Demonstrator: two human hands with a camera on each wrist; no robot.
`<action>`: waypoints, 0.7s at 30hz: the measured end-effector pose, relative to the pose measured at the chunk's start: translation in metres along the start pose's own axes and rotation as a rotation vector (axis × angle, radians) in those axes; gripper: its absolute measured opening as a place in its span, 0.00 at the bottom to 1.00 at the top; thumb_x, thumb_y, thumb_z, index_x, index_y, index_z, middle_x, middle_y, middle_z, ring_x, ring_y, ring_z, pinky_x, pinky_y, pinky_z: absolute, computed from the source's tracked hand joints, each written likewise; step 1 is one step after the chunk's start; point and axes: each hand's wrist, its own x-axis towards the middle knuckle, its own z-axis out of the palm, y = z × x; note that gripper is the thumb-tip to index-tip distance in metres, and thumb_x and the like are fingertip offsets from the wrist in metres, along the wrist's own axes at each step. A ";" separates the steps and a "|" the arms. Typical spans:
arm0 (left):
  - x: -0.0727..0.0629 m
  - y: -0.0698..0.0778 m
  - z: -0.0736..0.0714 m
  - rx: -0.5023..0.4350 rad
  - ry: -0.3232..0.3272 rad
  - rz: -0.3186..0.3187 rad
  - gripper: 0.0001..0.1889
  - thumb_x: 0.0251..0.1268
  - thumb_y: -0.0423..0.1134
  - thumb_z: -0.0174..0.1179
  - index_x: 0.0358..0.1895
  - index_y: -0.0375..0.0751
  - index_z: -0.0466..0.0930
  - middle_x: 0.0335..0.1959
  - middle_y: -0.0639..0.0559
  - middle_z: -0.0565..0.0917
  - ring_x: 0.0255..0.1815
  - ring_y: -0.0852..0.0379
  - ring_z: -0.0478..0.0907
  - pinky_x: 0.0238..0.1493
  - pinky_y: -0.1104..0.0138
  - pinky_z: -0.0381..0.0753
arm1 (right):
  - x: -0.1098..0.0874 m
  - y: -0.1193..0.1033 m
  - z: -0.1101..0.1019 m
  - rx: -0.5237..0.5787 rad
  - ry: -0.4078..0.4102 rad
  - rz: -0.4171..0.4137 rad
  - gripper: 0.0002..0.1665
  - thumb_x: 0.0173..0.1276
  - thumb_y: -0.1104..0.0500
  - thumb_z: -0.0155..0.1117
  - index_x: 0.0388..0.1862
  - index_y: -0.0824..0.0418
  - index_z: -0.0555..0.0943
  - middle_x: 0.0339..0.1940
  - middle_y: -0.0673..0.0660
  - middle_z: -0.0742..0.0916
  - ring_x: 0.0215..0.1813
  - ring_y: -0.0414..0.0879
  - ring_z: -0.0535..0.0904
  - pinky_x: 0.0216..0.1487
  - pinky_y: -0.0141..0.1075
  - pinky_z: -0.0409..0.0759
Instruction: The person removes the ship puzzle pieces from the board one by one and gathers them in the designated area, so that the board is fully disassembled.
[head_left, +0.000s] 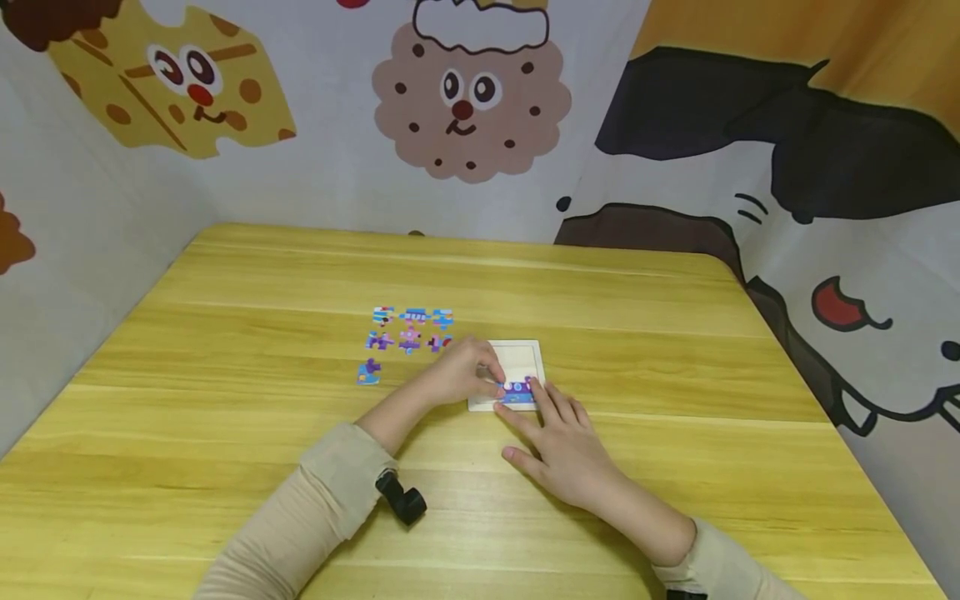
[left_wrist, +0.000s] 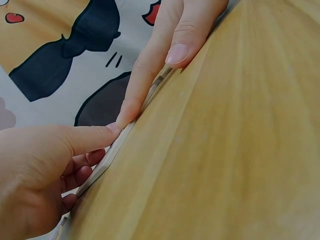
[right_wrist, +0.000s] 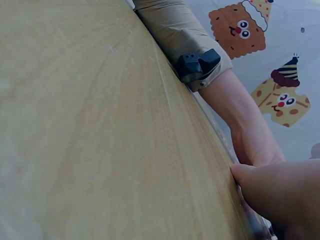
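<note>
A square pale puzzle tray lies on the table, with purple and blue jigsaw pieces at its near right part. My left hand reaches over the tray's left side, pinching a jigsaw piece at the left end of these pieces between thumb and index finger. My right hand is spread at the near right, its fingertips touching the pieces and the tray's near edge. In the left wrist view the tray shows edge-on, and the left thumb meets a right fingertip. The right wrist view hides the pinched piece.
Several loose jigsaw pieces lie in rows left of the tray, one blue and purple piece nearer. The yellow wooden table meets a cartoon-printed wall cloth. A black wrist device sits on the left sleeve.
</note>
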 end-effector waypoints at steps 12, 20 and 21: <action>-0.001 0.004 0.001 -0.123 -0.008 -0.040 0.04 0.53 0.30 0.70 0.30 0.41 0.84 0.29 0.57 0.82 0.34 0.59 0.78 0.38 0.69 0.78 | 0.000 -0.001 -0.001 -0.017 -0.004 0.006 0.33 0.72 0.32 0.42 0.74 0.38 0.61 0.75 0.69 0.54 0.74 0.66 0.47 0.67 0.63 0.48; -0.002 0.003 -0.001 -0.196 -0.012 -0.051 0.03 0.54 0.29 0.68 0.31 0.40 0.85 0.25 0.56 0.81 0.28 0.58 0.76 0.32 0.68 0.78 | 0.000 -0.002 -0.003 -0.013 -0.016 0.008 0.34 0.72 0.32 0.41 0.74 0.38 0.60 0.75 0.69 0.53 0.74 0.66 0.47 0.67 0.63 0.48; -0.002 0.003 -0.001 -0.207 -0.006 -0.053 0.03 0.55 0.29 0.68 0.31 0.40 0.85 0.25 0.56 0.82 0.29 0.58 0.77 0.33 0.68 0.78 | 0.000 -0.002 -0.003 -0.013 -0.018 0.009 0.34 0.72 0.32 0.41 0.74 0.37 0.60 0.75 0.69 0.53 0.74 0.66 0.47 0.67 0.63 0.48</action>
